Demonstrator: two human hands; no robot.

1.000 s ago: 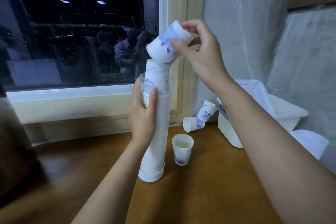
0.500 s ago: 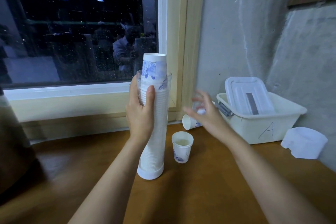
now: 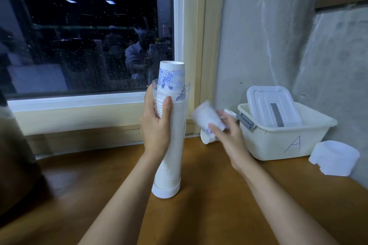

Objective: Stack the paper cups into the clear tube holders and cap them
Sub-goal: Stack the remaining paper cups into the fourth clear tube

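Observation:
A tall clear tube holder (image 3: 175, 145) stands upright on the wooden table, on a white base cap (image 3: 165, 192), filled with stacked white paper cups. The top cup (image 3: 172, 73), printed in blue, sticks out upside down above the tube's rim. My left hand (image 3: 156, 125) grips the tube's upper part. To the right of the tube, my right hand (image 3: 225, 135) holds a blurred blue-printed paper cup (image 3: 206, 117) tilted above the table. Another cup (image 3: 206, 138) lies on its side by the wall, partly hidden behind my right hand.
A cream plastic bin (image 3: 278, 141) marked "A" stands at the right against the wall, with a white lid (image 3: 270, 103) leaning inside. A white cap (image 3: 334, 158) lies right of it. A dark window (image 3: 89, 36) is behind; a dark object (image 3: 16, 155) is at the left.
My right hand set a cup on the stack, dropped to the table and lifted another cup. The cup that stood beside the tube is gone from there. My left hand stayed on the tube.

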